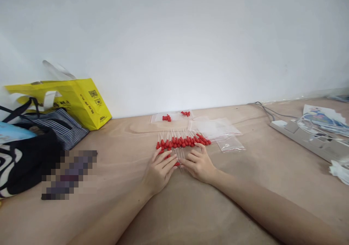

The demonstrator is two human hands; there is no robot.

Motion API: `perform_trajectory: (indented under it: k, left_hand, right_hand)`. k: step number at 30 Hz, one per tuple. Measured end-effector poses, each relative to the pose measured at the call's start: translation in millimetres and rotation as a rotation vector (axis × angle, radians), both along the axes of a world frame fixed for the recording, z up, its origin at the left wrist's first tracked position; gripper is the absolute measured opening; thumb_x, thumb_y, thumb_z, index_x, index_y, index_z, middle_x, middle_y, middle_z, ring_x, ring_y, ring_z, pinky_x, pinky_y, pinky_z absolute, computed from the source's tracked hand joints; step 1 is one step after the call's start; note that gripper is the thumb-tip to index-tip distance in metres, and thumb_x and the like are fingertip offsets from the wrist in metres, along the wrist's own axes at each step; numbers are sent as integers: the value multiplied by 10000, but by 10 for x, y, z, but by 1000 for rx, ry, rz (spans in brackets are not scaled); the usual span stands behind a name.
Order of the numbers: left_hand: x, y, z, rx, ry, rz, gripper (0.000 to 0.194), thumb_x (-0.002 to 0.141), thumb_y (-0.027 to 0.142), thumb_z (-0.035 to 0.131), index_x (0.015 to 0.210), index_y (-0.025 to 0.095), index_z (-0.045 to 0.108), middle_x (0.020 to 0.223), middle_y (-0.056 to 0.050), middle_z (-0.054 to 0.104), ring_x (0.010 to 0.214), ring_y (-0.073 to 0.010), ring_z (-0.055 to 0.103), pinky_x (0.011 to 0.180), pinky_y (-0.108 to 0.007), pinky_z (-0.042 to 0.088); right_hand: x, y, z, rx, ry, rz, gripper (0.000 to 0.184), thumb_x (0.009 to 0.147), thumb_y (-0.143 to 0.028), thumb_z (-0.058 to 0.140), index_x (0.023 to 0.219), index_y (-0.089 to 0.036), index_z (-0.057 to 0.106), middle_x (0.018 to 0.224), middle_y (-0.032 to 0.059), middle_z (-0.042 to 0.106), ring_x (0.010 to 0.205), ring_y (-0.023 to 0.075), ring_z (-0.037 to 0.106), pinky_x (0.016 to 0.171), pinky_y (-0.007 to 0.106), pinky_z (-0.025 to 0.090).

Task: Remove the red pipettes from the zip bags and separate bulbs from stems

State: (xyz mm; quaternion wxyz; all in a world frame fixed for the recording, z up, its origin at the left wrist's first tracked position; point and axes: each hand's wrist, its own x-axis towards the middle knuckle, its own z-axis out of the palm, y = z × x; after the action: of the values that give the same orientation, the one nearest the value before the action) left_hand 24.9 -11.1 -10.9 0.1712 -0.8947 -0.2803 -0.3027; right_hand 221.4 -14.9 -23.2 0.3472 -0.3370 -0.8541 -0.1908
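Red-capped thin clear droppers lie in a row on the tan wooden surface. We rest our left hand and right hand flat against the row's near edge, fingers spread, grip holding nothing. Clear plastic bags lie just behind the row.

Bare tabletop left of red-tipped sticks; blocked further left by bags, right by plastic sleeves and power strip.
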Motion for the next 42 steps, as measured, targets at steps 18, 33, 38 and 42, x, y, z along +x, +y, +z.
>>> perform_trajectory:
  k: [18, 33, 38, 42]
  left_hand:
    - [46, -67, 62, 15, 24, -15, 178, 821, 157, 459, 902, 186, 614, 1023, -22, 653, 1003, -203, 559, 1051, -522, 147]
    - [91, -86, 73, -51, -52, -124, 202, 817, 102, 408, 895, 168, 583, 1028, -39, 649, 1037, -145, 547, 1084, -413, 87]
    - [82, -73, 52, -71, -14, -116, 198, 816, 97, 401, 872, 169, 577, 1102, -47, 613, 1099, -155, 501, 1079, -428, 89]
    - [-14, -62, 38, -100, -20, -69, 201, 818, 88, 377, 829, 165, 563, 1117, -60, 602, 1108, -164, 490, 1056, -441, 172]
  right_hand:
    - [5, -34, 16, -38, 147, 66, 193, 838, -235, 452, 712, -237, 597, 649, -40, 678, 1014, 164, 534, 1008, 495, 2]
    - [19, -21, -15, -25, 201, 116, 156, 812, -234, 471, 705, -217, 584, 603, -41, 656, 986, 188, 538, 996, 521, -8]
    - [26, -14, -34, -49, 194, 130, 157, 814, -226, 463, 726, -223, 593, 611, -32, 652, 1000, 194, 525, 997, 522, 6]
    - [89, 2, -45, -89, 208, 78, 157, 809, -204, 463, 726, -218, 596, 601, -22, 637, 1013, 198, 503, 983, 512, 69]
